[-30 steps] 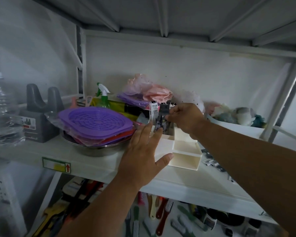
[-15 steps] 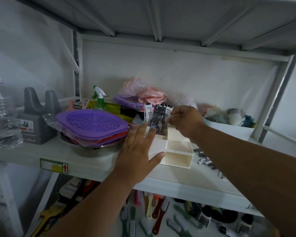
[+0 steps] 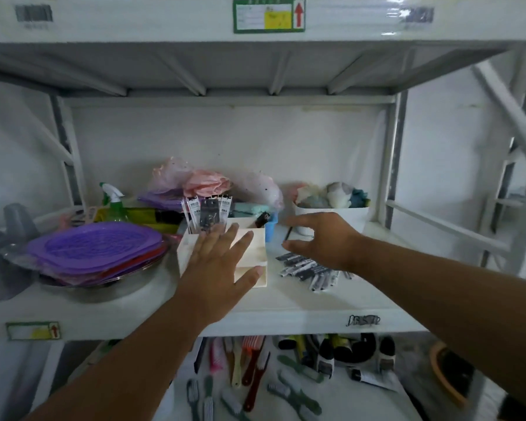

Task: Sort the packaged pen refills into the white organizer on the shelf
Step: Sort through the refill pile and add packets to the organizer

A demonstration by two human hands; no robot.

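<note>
My left hand point(image 3: 216, 268) rests flat on the organizer point(image 3: 255, 247); my right hand point(image 3: 322, 241), open and empty, hovers nearer the loose refills point(image 3: 310, 268) lying crosswise just right of it.

R hand point(image 3: 322, 238) off refills point(image 3: 208, 212)

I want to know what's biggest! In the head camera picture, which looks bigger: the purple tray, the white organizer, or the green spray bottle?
1. purple tray, widest by far
2. white organizer, partly hidden behind the left hand
3. green spray bottle, smallest; it stands farther back and only its top shows, so its true size is unsure.
</note>
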